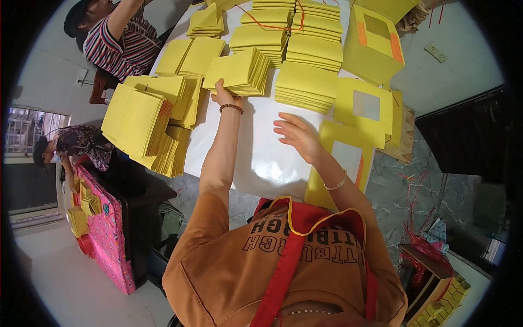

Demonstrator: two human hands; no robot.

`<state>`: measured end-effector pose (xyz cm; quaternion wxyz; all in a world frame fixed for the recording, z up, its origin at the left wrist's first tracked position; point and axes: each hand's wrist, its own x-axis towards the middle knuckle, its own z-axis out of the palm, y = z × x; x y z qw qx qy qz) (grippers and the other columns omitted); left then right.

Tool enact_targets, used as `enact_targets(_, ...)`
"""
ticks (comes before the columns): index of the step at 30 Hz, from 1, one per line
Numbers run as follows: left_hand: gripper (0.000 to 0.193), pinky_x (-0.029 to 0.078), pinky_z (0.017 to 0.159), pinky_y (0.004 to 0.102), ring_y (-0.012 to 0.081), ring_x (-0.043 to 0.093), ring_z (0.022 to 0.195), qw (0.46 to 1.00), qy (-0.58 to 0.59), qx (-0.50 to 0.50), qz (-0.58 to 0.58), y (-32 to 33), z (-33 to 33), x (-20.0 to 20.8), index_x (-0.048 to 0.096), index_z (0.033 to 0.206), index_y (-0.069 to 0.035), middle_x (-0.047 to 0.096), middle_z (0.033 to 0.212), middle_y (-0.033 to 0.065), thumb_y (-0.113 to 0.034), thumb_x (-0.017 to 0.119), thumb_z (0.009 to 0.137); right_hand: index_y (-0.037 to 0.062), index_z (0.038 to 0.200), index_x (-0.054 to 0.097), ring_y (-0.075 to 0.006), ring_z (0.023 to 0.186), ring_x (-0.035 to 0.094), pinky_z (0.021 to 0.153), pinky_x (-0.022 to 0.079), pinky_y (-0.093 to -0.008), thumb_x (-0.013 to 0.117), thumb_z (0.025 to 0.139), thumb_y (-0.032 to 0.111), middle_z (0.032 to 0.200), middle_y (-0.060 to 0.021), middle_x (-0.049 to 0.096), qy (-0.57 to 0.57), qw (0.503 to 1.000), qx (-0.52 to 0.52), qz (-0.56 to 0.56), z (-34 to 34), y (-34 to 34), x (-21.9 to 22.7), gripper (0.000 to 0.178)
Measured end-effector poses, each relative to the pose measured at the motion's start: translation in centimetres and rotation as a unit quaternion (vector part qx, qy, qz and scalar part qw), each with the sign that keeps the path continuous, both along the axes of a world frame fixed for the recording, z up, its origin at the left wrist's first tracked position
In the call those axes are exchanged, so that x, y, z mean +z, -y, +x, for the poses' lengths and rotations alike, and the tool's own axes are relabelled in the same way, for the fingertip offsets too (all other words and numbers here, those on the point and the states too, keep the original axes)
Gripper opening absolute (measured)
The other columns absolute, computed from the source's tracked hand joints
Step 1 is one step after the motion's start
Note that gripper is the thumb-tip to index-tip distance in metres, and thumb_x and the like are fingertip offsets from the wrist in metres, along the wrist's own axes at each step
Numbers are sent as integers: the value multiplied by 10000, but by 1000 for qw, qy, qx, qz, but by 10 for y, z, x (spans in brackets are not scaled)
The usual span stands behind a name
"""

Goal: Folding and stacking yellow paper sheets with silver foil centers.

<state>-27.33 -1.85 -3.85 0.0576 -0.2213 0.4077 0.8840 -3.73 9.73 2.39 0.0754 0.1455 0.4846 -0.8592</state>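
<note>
My left hand (224,96) grips the near edge of a stack of yellow folded paper sheets (231,71), its thumb on top. That stack rests at the middle of the table, beside more yellow stacks. To the right of it lies another neat yellow stack (306,84), with several similar ones in rows behind. My right hand (298,136) hovers over the white tabletop (261,136) with fingers apart, holding nothing. It is just in front of that right-hand stack and does not touch it.
Piled yellow bundles (133,120) stand at the table's left edge. On the right are yellow sheets with pale panels (366,105) and a large yellow box (370,46). Red string (267,26) crosses the far stacks. One co-worker (122,43) is at far left, another (84,144) by a pink table.
</note>
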Motion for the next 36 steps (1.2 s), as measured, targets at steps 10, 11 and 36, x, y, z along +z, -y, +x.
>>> enact_targets(10, 979, 447, 847, 474, 310, 451, 1064, 998, -34, 10, -55, -41, 14, -6, -62, 1379, -137, 350, 1265, 163, -157, 657, 714, 66, 1213, 434, -177, 1029, 503, 860, 405, -322, 508, 888, 246, 1119, -88, 511, 18, 991, -133, 8, 37, -24, 10, 380)
enact_targets(11, 987, 437, 866, 464, 307, 446, 1073, 998, -43, -4, -51, -41, 16, -7, -69, 1379, -130, 350, 1268, 162, -158, 660, 715, 69, 1207, 439, -175, 1027, 502, 859, 405, -322, 510, 886, 242, 1112, -85, 513, 24, 990, -136, 10, 38, -24, 12, 371)
enact_targets(36, 1076, 419, 866, 466, 292, 454, 1098, 968, 2, -90, -236, -10, 40, 9, 20, 1383, -75, 297, 1330, 142, -509, 699, 669, 104, 1212, 454, -130, 1009, 510, 831, 407, -302, 495, 906, 260, 1105, -21, 542, 35, 853, -507, 121, 216, -95, -28, 346)
